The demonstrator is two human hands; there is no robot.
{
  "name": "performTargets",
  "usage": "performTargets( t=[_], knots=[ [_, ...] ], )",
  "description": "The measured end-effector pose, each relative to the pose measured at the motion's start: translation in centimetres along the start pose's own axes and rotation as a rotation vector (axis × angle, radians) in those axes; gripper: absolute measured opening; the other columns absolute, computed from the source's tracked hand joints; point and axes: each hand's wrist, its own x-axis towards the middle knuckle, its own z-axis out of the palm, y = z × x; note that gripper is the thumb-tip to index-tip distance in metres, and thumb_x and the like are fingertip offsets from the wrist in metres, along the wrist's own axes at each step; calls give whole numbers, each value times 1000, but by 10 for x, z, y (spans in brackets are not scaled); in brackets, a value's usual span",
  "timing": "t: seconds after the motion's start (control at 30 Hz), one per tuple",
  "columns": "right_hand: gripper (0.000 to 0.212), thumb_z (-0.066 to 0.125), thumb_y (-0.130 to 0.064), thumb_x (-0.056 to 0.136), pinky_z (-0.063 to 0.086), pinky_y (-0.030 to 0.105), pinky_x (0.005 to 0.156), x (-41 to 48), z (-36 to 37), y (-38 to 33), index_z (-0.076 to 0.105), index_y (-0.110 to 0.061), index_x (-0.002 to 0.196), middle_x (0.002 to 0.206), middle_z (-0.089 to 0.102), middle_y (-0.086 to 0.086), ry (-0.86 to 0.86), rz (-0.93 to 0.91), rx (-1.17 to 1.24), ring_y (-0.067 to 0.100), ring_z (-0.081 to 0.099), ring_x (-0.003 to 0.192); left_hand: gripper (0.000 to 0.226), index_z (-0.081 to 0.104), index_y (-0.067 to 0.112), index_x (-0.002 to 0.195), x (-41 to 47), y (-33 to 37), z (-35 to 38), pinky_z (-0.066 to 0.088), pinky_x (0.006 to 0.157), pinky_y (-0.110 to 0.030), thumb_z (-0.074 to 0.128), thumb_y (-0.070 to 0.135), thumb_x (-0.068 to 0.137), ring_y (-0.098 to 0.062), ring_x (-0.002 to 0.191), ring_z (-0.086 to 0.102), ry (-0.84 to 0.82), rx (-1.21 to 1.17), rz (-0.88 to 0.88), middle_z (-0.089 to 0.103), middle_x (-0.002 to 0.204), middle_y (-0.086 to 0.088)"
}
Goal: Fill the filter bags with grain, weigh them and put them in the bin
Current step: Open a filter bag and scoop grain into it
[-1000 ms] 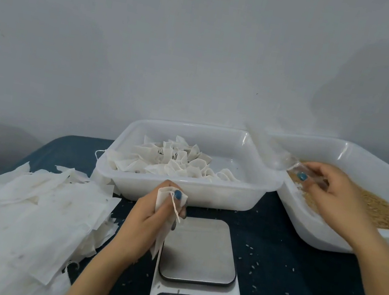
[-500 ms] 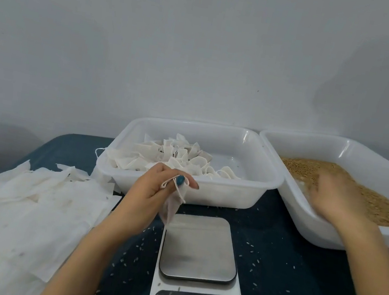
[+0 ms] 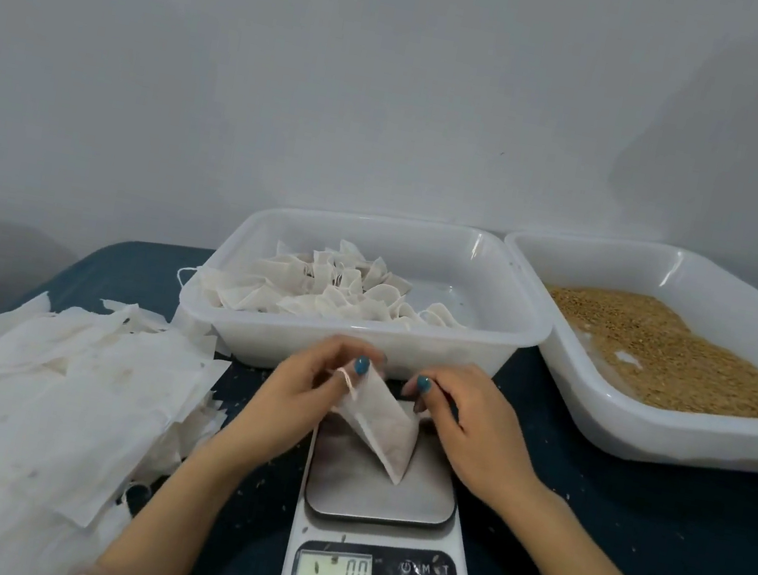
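Note:
A white filter bag (image 3: 382, 421) hangs over the steel platform of the kitchen scale (image 3: 383, 489), whose display reads 0.0. My left hand (image 3: 304, 395) pinches the bag's top corner and its string. My right hand (image 3: 460, 421) holds the bag's other upper edge with curled fingers. Whether the bag's lower tip touches the platform I cannot tell. Behind the scale stands a white bin (image 3: 501, 353) with several filled, tied bags (image 3: 331, 289) on its left side. At the right, a white tray (image 3: 673, 437) holds brown grain (image 3: 672, 351).
A loose heap of empty filter bags (image 3: 44, 387) covers the dark blue table (image 3: 623, 554) at the left. Stray grains lie scattered on the table around the scale. A plain grey wall rises behind the bins.
My right hand left the grain tray and came over to the bag. My left hand lowered the bag, and it now hangs spread between both hands above the scale.

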Motion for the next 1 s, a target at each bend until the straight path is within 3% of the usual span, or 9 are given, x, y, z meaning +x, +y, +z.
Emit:
performTargets(
  t=[0.1,0.27,0.43,0.7,0.8,0.93,1.0],
  knots=[
    [23,47,-23,102,39,18,72,-3,0,4,65,-33,91,80,58,-22,109,39,66,1,52,88,24,64,40,110,-1,4,-7,48,92,-32,53,50,91,-4,107,63,112,-48,15,71,110,15],
    [25,44,-25,102,39,23,66,-8,5,5,58,-29,81,78,57,-16,165,69,48,2,51,81,40,67,23,103,-3,7,-8,49,90,-30,47,53,85,-3,100,64,196,-98,59,71,104,14],
    [27,38,-33,99,36,20,62,-10,6,3,53,-30,76,71,51,-16,163,67,9,2,48,77,30,67,17,97,-2,8,-6,48,83,-14,51,41,91,-3,96,64,206,-97,76,71,99,13],
    [28,39,-32,97,36,21,61,-10,6,5,56,-26,76,69,50,-13,154,61,10,3,48,75,24,69,19,91,-3,6,-10,46,82,-12,49,34,93,0,90,62,214,-89,61,70,94,13],
    [28,39,-32,97,36,22,60,-10,6,5,54,-27,75,68,50,-13,161,58,6,2,48,74,23,70,24,90,-2,3,-13,49,84,-17,51,36,92,-2,91,64,207,-61,28,71,96,12],
    [27,38,-35,98,39,23,61,-11,5,5,53,-30,76,69,52,-12,158,69,6,3,49,74,25,71,25,90,-2,-2,-15,53,92,-38,54,43,91,-11,95,67,198,17,-15,72,99,9],
    [27,38,-35,98,37,21,61,-11,5,5,53,-30,76,70,51,-14,164,66,6,3,49,75,31,70,28,92,-2,-2,-16,54,86,-41,55,55,86,-17,91,66,188,47,-43,72,98,8]
  ],
)
